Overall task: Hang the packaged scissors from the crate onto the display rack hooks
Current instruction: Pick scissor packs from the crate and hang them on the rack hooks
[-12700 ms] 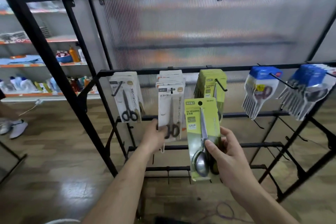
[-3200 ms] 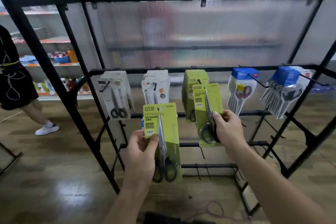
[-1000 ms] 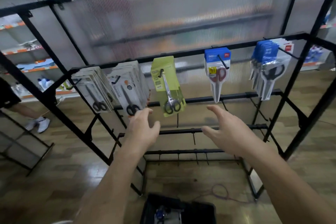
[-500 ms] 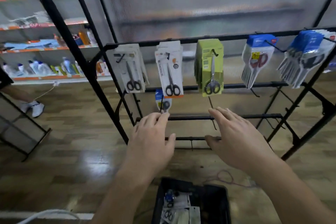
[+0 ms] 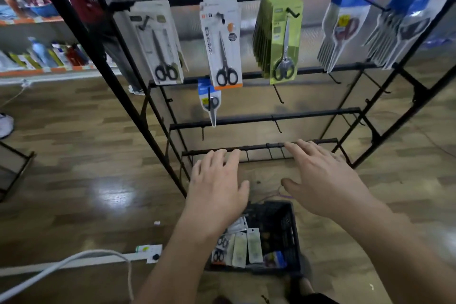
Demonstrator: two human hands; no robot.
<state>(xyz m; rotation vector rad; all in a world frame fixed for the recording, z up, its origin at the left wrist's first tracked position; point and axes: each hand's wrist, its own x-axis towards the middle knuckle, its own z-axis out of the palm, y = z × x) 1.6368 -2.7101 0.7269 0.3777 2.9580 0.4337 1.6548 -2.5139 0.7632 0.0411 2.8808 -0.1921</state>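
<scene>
A black crate [image 5: 283, 227] sits on the floor below the rack and holds several packaged scissors [image 5: 243, 245]. My left hand [image 5: 217, 190] and my right hand [image 5: 320, 180] hover above it, fingers spread and holding nothing. On the black display rack [image 5: 261, 119] the top row carries white packs [image 5: 160, 42], white-and-orange packs [image 5: 222, 39], green packs [image 5: 280, 34] and blue-topped packs [image 5: 345, 27]. One small blue pack [image 5: 209, 100] hangs alone on the second row.
Bare hooks [image 5: 277, 92] stick out from the lower rails of the rack. A white cable [image 5: 64, 264] and a power strip [image 5: 148, 250] lie on the wooden floor at the left. Store shelves with bottles [image 5: 44, 54] stand far left.
The view has tilted down and both empty hands have dropped from the rack toward the crate. Earlier each hand held a green scissors pack; those now hang on the rack.
</scene>
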